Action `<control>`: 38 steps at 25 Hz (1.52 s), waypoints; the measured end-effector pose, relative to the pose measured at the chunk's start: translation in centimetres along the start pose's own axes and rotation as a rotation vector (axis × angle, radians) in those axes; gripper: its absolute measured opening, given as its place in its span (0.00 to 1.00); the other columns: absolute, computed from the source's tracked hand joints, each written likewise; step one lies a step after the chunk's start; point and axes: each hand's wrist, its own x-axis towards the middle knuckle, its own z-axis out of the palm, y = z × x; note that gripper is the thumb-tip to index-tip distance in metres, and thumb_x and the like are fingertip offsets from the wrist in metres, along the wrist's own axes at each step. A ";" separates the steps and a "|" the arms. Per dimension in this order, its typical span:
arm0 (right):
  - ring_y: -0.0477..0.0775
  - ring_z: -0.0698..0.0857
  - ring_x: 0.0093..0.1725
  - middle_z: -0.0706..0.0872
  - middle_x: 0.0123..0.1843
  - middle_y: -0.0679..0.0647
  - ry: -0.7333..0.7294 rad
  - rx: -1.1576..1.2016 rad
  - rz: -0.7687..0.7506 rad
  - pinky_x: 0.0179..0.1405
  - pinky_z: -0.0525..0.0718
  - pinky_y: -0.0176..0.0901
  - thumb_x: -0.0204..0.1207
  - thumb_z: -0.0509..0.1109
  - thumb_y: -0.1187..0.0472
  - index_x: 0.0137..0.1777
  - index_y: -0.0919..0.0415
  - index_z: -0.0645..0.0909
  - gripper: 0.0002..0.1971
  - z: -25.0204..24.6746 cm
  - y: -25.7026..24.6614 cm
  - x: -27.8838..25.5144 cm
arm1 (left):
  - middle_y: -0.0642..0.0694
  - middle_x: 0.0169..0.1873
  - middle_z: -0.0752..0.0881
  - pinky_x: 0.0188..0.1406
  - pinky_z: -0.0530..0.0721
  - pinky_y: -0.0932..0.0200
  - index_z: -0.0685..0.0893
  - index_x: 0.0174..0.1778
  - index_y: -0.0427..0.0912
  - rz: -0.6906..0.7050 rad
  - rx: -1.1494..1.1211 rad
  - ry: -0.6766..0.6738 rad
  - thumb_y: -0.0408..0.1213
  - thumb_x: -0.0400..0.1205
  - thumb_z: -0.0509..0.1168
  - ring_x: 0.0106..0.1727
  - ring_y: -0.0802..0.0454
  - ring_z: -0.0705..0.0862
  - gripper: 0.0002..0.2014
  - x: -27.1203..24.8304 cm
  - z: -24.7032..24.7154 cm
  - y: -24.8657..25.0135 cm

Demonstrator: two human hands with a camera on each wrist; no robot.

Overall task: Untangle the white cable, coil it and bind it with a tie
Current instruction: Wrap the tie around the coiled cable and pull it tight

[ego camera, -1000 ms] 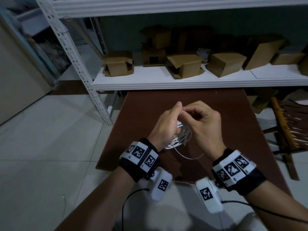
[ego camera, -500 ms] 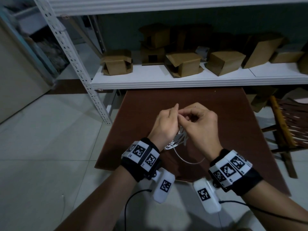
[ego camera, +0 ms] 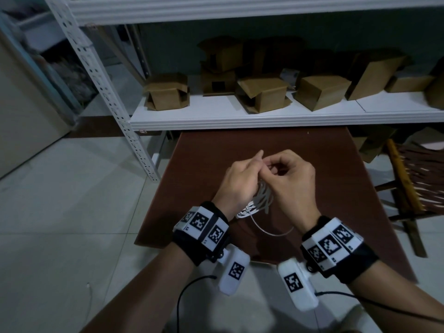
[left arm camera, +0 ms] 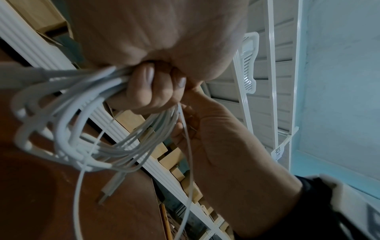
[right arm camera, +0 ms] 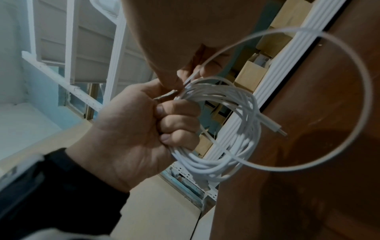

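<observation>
The white cable [ego camera: 262, 200] is coiled into a bundle of loops and held above the brown table [ego camera: 240, 145]. My left hand [ego camera: 240, 179] grips the coil [right arm camera: 236, 129] with curled fingers [left arm camera: 141, 91]. A plug end [right arm camera: 275, 128] sticks out of the bundle. My right hand [ego camera: 290, 179] pinches a thin white tie [right arm camera: 349, 113] at the top of the coil. The tie [ego camera: 269, 233] swings out in a wide loose loop below the hands. In the left wrist view the tie [left arm camera: 189, 154] runs down past the right hand [left arm camera: 222, 146].
A white metal shelf [ego camera: 240, 116] with several cardboard boxes [ego camera: 262, 94] stands just behind the table. Its perforated upright [ego camera: 108, 92] rises at the left. A wooden chair [ego camera: 413, 188] stands to the right. Light tiled floor [ego camera: 72, 212] lies to the left.
Both hands stay pressed together over the table. The right fingers have shifted slightly at the top of the coil. The coil and the tie loop hang much as before.
</observation>
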 end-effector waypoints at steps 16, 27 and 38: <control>0.49 0.83 0.35 0.85 0.37 0.49 -0.006 -0.022 -0.084 0.36 0.84 0.50 0.68 0.80 0.65 0.35 0.57 0.86 0.06 0.4 -0.1 -0.2 | 0.60 0.13 0.77 0.22 0.70 0.64 0.87 0.72 0.41 0.081 0.074 0.071 0.45 0.95 0.52 0.15 0.66 0.75 0.21 1.0 0.0 -1.0; 0.50 0.85 0.35 0.87 0.39 0.49 0.046 0.004 -0.069 0.38 0.86 0.52 0.72 0.79 0.68 0.38 0.56 0.87 0.07 0.2 -0.4 -0.5 | 0.40 0.25 0.87 0.32 0.77 0.49 0.91 0.60 0.49 0.090 -0.010 0.080 0.54 0.93 0.55 0.20 0.50 0.77 0.21 0.7 -0.6 -0.6; 0.49 0.85 0.37 0.86 0.39 0.48 0.046 -0.015 -0.170 0.34 0.84 0.51 0.71 0.82 0.66 0.38 0.58 0.87 0.06 0.3 -0.3 -0.3 | 0.57 0.39 0.92 0.41 0.80 0.71 0.87 0.67 0.34 0.199 -0.037 0.033 0.34 0.94 0.53 0.34 0.66 0.85 0.18 0.4 0.2 -1.0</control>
